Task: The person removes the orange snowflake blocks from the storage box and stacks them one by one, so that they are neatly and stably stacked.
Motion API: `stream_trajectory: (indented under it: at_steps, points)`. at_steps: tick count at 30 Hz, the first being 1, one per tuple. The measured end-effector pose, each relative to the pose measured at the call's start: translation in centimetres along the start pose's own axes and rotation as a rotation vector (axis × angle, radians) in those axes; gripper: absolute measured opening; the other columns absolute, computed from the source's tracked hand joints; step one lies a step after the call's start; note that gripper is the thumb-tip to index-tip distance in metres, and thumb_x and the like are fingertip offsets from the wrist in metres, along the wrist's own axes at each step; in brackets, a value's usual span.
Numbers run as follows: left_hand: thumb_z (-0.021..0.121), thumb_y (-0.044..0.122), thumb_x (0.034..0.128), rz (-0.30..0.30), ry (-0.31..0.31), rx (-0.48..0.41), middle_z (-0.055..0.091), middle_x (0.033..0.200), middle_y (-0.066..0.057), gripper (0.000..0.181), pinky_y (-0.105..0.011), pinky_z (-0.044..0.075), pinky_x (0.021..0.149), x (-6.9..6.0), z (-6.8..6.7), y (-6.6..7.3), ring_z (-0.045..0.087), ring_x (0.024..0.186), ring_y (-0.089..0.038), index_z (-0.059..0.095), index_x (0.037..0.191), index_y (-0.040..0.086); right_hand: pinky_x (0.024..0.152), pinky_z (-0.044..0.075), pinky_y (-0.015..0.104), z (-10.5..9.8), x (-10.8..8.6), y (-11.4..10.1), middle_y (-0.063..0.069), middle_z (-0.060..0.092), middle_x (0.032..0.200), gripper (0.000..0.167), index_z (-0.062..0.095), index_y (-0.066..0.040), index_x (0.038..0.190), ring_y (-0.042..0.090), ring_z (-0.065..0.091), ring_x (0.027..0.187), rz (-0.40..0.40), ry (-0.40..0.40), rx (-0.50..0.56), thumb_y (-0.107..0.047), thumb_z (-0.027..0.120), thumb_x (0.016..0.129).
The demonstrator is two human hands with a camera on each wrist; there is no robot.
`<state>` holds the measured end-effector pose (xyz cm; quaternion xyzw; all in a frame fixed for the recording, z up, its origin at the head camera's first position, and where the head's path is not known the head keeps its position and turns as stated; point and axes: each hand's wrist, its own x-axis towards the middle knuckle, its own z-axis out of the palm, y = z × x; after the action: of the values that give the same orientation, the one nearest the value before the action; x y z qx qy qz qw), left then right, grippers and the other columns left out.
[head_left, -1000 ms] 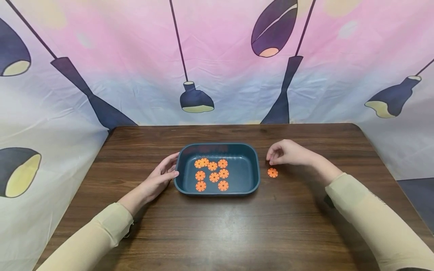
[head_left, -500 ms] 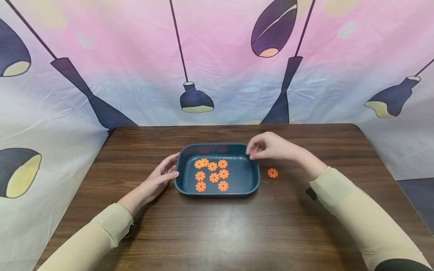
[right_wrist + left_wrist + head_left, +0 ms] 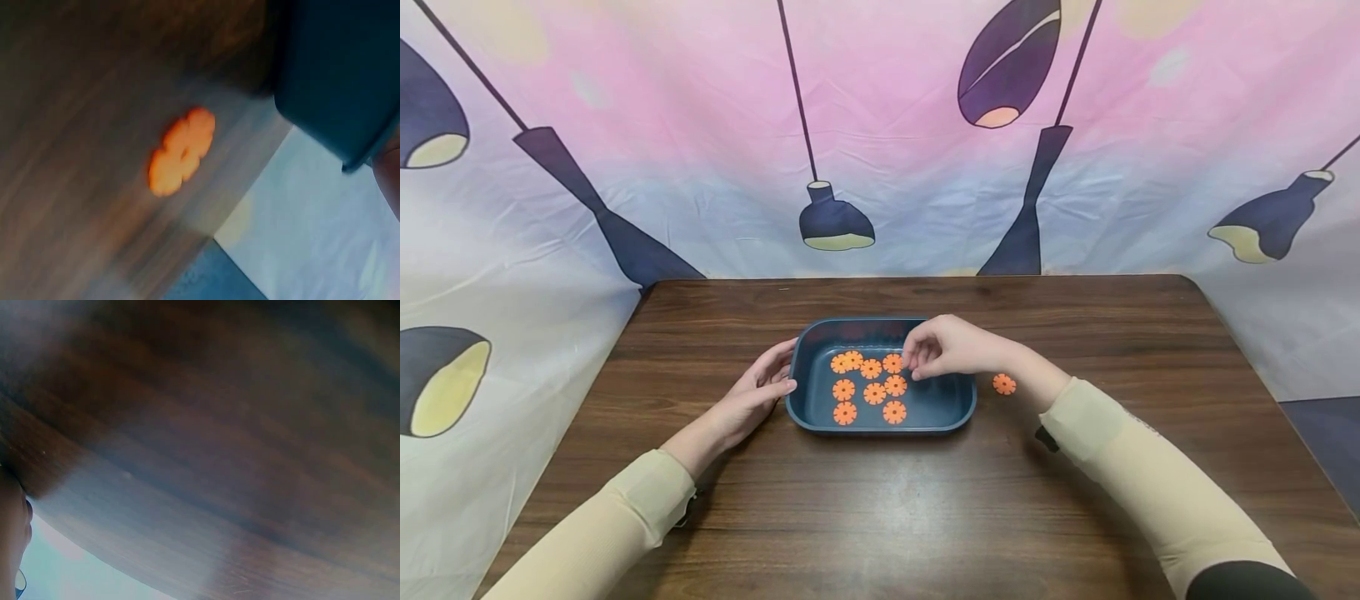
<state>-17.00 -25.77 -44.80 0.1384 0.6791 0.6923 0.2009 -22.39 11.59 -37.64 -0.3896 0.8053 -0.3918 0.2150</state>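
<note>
At the left of the head view, the left hand (image 3: 749,402) has stayed where it was a second ago, its grip holding the left end of the blue tray (image 3: 938,407), thumb at the rim and fingers along the outer wall. The tray has not shifted either; it sits at the middle of the frame on the dark wooden counter (image 3: 880,508). In its left and middle parts lie nine visible orange discs (image 3: 845,413), two of them overlapping near the upper left, and their layout matches the earlier pictures. Further right comes the change: the right hand (image 3: 953,346), which was beside the tray at the right a second ago and then at its right rim, is now above the tray's right half, fingertips just beside the discs nearest the far wall. Its grip is narrow, fingers curled in and thumb close to them; whether a piece is pinched there, I cannot tell. So the work has passed from the counter into the tray, as I judge it, though no added disc shows inside. Right of the tray, below the right forearm, one loose disc (image 3: 1004,384) lies on the counter, unmoved and outside the tray.
</note>
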Motion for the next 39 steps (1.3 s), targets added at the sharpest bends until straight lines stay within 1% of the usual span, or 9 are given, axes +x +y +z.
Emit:
stream_trajectory:
  at_steps: [3, 7, 9, 12, 18, 22, 31, 39]
  points:
    - [0.053, 0.005, 0.1083, -0.001, -0.001, 0.002, 0.039, 0.159, 0.004, 0.067, -0.014, 0.043, 0.110, 0.0, 0.0, 0.0, 0.047, 0.140, -0.002, 0.023, 0.168, 0.011, 0.080, 0.061, 0.029, 0.7, 0.5, 0.0, 0.013, 0.077, 0.101, 0.016, 0.075, 0.001, 0.108, 0.012, 0.071, 0.086, -0.018, -0.028, 0.014, -0.002, 0.080, 0.093]
    - [0.053, 0.005, 0.1083, -0.005, 0.001, -0.002, 0.038, 0.160, 0.004, 0.067, -0.013, 0.042, 0.110, -0.1, 0.0, 0.1, 0.046, 0.140, -0.001, 0.023, 0.168, 0.011, 0.079, 0.062, 0.027, 1.5, 1.1, 0.0, 0.017, 0.077, 0.103, 0.017, 0.075, 0.002, 0.110, 0.010, 0.071, 0.085, -0.022, -0.067, 0.029, 0.000, 0.079, 0.093]
    - [0.053, 0.005, 0.1082, -0.005, 0.002, -0.006, 0.038, 0.160, 0.004, 0.067, -0.013, 0.042, 0.110, -0.1, 0.0, 0.1, 0.046, 0.140, -0.001, 0.024, 0.168, 0.011, 0.079, 0.062, 0.026, 1.9, 1.4, 0.0, 0.018, 0.077, 0.104, 0.018, 0.075, 0.002, 0.110, 0.008, 0.070, 0.084, -0.019, -0.084, 0.033, 0.002, 0.078, 0.093]
    - [0.053, 0.004, 0.1080, -0.001, 0.004, -0.009, 0.039, 0.159, 0.005, 0.067, -0.013, 0.042, 0.110, -0.1, 0.1, 0.1, 0.047, 0.140, -0.001, 0.024, 0.168, 0.011, 0.078, 0.061, 0.024, 2.5, 1.8, 0.2, 0.015, 0.077, 0.102, 0.017, 0.076, 0.001, 0.110, 0.006, 0.068, 0.083, -0.015, -0.101, 0.019, 0.003, 0.077, 0.092]
    - [0.053, 0.004, 0.1077, -0.002, 0.008, -0.006, 0.040, 0.158, 0.006, 0.067, -0.013, 0.043, 0.110, 0.0, 0.1, 0.1, 0.048, 0.139, -0.001, 0.025, 0.168, 0.011, 0.080, 0.059, 0.021, 3.6, 2.4, 0.4, 0.007, 0.074, 0.097, 0.017, 0.076, -0.005, 0.107, 0.004, 0.065, 0.084, 0.004, -0.137, -0.040, 0.002, 0.079, 0.091]
    - [0.053, 0.005, 0.1079, -0.005, 0.006, -0.004, 0.040, 0.158, 0.005, 0.067, -0.013, 0.043, 0.110, 0.0, 0.1, 0.1, 0.048, 0.139, -0.001, 0.025, 0.168, 0.011, 0.079, 0.058, 0.019, 4.1, 2.5, 0.4, 0.004, 0.071, 0.098, 0.020, 0.076, -0.008, 0.107, 0.003, 0.064, 0.084, 0.011, -0.148, -0.076, 0.002, 0.081, 0.090]
    - [0.053, 0.004, 0.1080, -0.010, 0.010, -0.003, 0.041, 0.156, 0.007, 0.066, -0.014, 0.044, 0.109, 0.0, 0.0, 0.1, 0.050, 0.138, -0.001, 0.025, 0.168, 0.011, 0.078, 0.054, 0.018, 4.6, 2.6, 0.0, 0.000, 0.069, 0.098, 0.023, 0.076, -0.012, 0.105, 0.004, 0.059, 0.084, 0.020, -0.177, -0.199, -0.003, 0.087, 0.087]
    - [0.054, 0.005, 0.1080, -0.012, 0.008, -0.005, 0.042, 0.156, 0.008, 0.066, -0.014, 0.044, 0.109, 0.0, 0.0, 0.1, 0.050, 0.137, 0.000, 0.026, 0.167, 0.012, 0.077, 0.052, 0.018, 4.9, 2.5, -0.3, 0.000, 0.067, 0.097, 0.024, 0.077, -0.011, 0.106, 0.006, 0.058, 0.083, 0.013, -0.168, -0.253, -0.004, 0.088, 0.086]
